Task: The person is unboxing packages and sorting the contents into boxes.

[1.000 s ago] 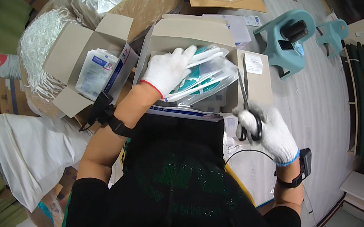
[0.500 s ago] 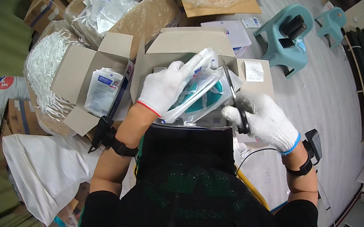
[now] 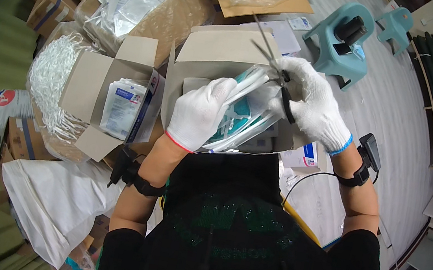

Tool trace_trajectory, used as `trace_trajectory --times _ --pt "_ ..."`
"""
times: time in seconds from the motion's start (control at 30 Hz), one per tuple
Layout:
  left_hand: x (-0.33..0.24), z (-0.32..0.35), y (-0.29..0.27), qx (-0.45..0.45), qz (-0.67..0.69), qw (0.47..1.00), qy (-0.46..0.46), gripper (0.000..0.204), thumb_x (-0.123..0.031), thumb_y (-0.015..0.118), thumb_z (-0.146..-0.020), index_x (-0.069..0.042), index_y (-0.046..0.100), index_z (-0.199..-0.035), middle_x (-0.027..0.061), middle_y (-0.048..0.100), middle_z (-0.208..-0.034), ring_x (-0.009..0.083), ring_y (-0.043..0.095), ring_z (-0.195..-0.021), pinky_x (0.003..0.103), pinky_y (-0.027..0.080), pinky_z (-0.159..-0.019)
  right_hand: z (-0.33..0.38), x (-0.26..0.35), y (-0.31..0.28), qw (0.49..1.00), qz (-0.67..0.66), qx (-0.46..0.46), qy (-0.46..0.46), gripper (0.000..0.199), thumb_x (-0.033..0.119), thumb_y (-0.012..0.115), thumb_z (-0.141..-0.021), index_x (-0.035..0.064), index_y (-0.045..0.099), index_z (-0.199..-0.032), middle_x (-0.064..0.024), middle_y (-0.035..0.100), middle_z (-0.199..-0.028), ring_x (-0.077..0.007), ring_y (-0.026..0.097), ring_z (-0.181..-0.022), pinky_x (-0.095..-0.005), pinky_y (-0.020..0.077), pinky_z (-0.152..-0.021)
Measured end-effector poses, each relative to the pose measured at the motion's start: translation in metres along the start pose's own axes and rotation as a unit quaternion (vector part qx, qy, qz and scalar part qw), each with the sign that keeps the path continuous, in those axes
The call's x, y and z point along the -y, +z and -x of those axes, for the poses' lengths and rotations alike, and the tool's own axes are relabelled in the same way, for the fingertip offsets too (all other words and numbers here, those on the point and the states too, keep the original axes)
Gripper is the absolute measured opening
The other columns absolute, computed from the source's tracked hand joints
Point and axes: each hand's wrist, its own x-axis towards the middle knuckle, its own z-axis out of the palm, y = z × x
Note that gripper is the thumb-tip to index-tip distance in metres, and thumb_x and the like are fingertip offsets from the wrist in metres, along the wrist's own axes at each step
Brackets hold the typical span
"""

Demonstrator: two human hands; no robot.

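In a white glove, my left hand (image 3: 202, 107) is closed on the upper edge of a bundle of clear plastic packets (image 3: 240, 115) with teal and white contents. The bundle leans over an open cardboard box (image 3: 223, 45) in front of me. My gloved right hand (image 3: 316, 106) grips a pair of scissors (image 3: 287, 103) by its black handles, just right of the bundle's top. Its blades are spread and point up and to the left, over the box's far flap. How many packets are in the bundle, I cannot tell.
A smaller open box (image 3: 86, 84) on the left holds white printed packets (image 3: 122, 108). Beyond it lies a heap of white cords (image 3: 56, 82). Large plastic-lined cartons with packets stand at the back. A teal stool (image 3: 338, 41) carrying black objects is at the far right.
My right hand has moved up and slightly left with the scissors, and the blades have opened. My left hand has shifted a little right, and the top of the bundle now tilts toward the scissors.
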Motion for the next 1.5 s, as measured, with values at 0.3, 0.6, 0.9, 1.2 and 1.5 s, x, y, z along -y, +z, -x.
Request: trace_trajectory --times 0.3,0.6,0.9,1.2,1.5 --pt "-0.002 -0.003 -0.007 -0.033 0.030 0.996 0.079 0.041 -0.002 0.072 -0.082 -0.009 0.068 -0.122 0.0123 0.069 -0.120 0.0309 0.071 -0.098 0.038 0.059 -0.082 -0.011 0.000 0.007 0.995 -0.085 0.049 0.029 0.057 0.016 0.087 -0.079 0.0086 0.062 -0.131 -0.0046 0.068 -0.113 -0.0162 0.064 -0.099 -0.0322 0.0542 -0.091" --pt "-0.023 -0.018 -0.023 -0.043 -0.037 0.996 0.076 0.032 -0.011 0.078 -0.076 -0.009 0.069 -0.108 0.0090 0.068 -0.104 0.0305 0.068 -0.086 0.042 0.056 -0.077 -0.008 0.000 0.030 0.998 -0.059 0.009 0.032 0.043 0.010 0.084 -0.080 0.0055 0.064 -0.118 -0.0033 0.066 -0.094 -0.0101 0.062 -0.087 -0.0291 0.0556 -0.080" --pt "-0.009 -0.007 0.006 0.007 0.032 0.998 -0.053 0.016 -0.014 0.076 -0.081 -0.010 0.068 -0.094 0.0104 0.065 -0.099 0.0326 0.066 -0.086 0.042 0.055 -0.075 -0.006 -0.014 0.032 0.986 0.021 -0.135 -0.100 0.038 0.010 0.082 -0.079 0.0045 0.064 -0.112 -0.0078 0.069 -0.089 -0.0168 0.066 -0.076 -0.0304 0.0556 -0.075" --pt "-0.016 -0.024 0.008 0.057 -0.064 0.996 0.022 0.025 -0.020 0.075 -0.083 -0.014 0.074 -0.107 0.0106 0.063 -0.135 0.0320 0.061 -0.120 0.044 0.049 -0.099 0.004 -0.031 0.031 0.990 0.006 -0.139 -0.017 0.044 0.016 0.084 -0.076 0.0053 0.064 -0.114 -0.0088 0.067 -0.089 -0.0214 0.065 -0.080 -0.0341 0.0543 -0.080" --pt "-0.018 -0.038 0.039 0.082 -0.031 0.996 -0.035 0.034 -0.024 0.073 -0.085 -0.006 0.071 -0.114 0.0103 0.067 -0.111 0.0309 0.063 -0.108 0.043 0.047 -0.100 0.011 -0.037 0.029 0.985 -0.007 -0.172 -0.024 0.043 0.010 0.083 -0.076 0.0053 0.065 -0.114 -0.0083 0.065 -0.097 -0.0209 0.061 -0.090 -0.0340 0.0527 -0.083"
